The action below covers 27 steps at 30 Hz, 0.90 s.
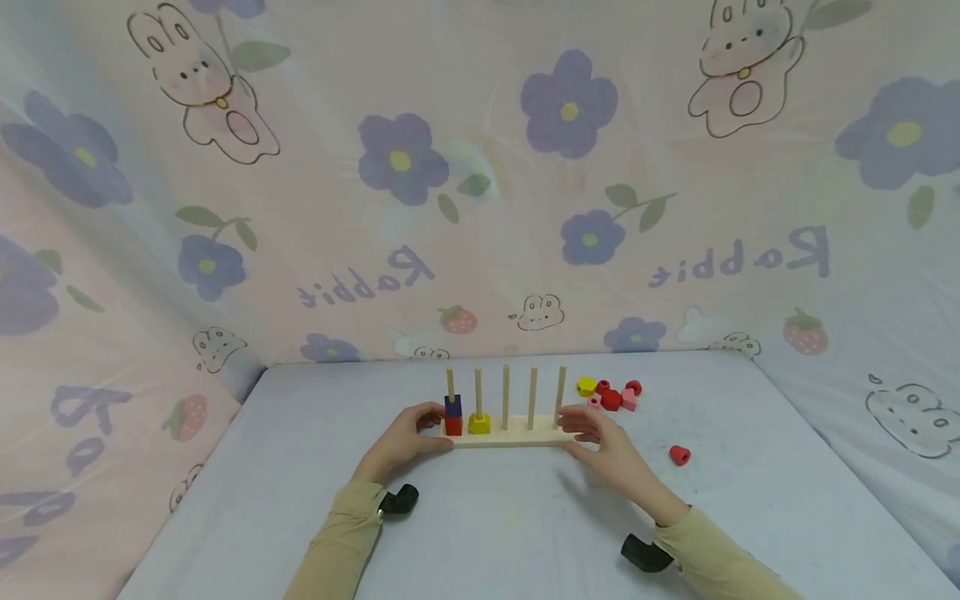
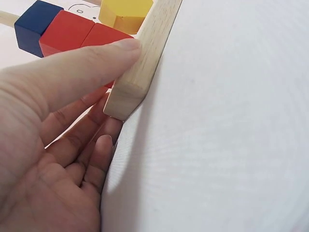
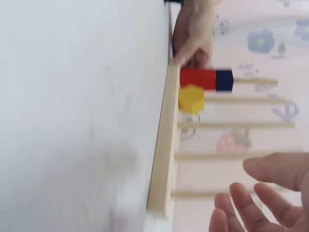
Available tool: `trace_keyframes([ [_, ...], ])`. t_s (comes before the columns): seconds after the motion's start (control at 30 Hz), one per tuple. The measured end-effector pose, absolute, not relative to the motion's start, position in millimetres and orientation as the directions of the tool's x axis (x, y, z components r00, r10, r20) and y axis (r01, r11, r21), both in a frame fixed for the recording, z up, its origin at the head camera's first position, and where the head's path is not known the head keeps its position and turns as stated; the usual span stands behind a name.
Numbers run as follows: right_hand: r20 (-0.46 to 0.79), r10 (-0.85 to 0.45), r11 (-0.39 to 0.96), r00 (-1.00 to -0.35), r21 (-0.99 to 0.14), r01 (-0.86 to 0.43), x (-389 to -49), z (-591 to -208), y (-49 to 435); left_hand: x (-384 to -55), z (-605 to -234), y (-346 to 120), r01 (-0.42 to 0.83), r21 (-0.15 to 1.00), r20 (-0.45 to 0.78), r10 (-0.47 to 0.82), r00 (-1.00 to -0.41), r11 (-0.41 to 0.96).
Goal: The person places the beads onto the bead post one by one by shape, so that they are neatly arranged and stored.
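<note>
A wooden peg board (image 1: 510, 442) with several upright pegs stands on the table. My left hand (image 1: 405, 435) grips its left end, the thumb on the front edge and the fingers behind, as the left wrist view shows. Two red cubes (image 3: 198, 79) and a dark blue cube (image 1: 453, 406) above them sit on the leftmost peg. One yellow hexagonal block (image 1: 479, 424) is at the bottom of the second peg. Beside the right end is my right hand (image 1: 611, 454), fingers spread and holding nothing; the right wrist view shows it apart from the board.
Behind the right hand lies a loose group of beads, among them a yellow bead (image 1: 587, 386), a red bead (image 1: 611, 400) and a pink bead (image 1: 629, 401). A single red bead (image 1: 679, 455) lies further right. A patterned curtain (image 1: 495, 208) hangs behind the white table (image 1: 510, 533).
</note>
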State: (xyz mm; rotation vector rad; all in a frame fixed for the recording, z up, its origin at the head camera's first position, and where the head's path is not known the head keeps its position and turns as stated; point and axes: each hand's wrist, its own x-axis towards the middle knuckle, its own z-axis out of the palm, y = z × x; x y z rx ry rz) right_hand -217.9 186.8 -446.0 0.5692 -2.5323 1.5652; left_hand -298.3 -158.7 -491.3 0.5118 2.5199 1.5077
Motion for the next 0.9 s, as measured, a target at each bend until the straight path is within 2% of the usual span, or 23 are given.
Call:
trace_keyframes([
  [0.17, 0.285, -0.167, 0.466, -0.944, -0.821, -0.330, -230, -450, 223, -298, -492, -159, 0.225, 0.878, 0.058, 0.372, -0.926, 0.423],
  [0.33, 0.206, -0.082, 0.556, -0.975, -0.803, -0.216, -246, -455, 252, -297, -490, -159, 0.233, 0.873, 0.062, 0.375, -0.925, 0.428],
  [0.67, 0.118, -0.050, 0.610, -0.992, -0.782, -0.124, -273, -459, 269, -296, -490, -157, 0.236, 0.869, 0.067, 0.370, -0.927, 0.434],
  [0.9, 0.146, -0.055, 0.655, -0.988, -0.742, -0.147, -288, -459, 269, -297, -491, -156, 0.237, 0.869, 0.066, 0.373, -0.925, 0.434],
])
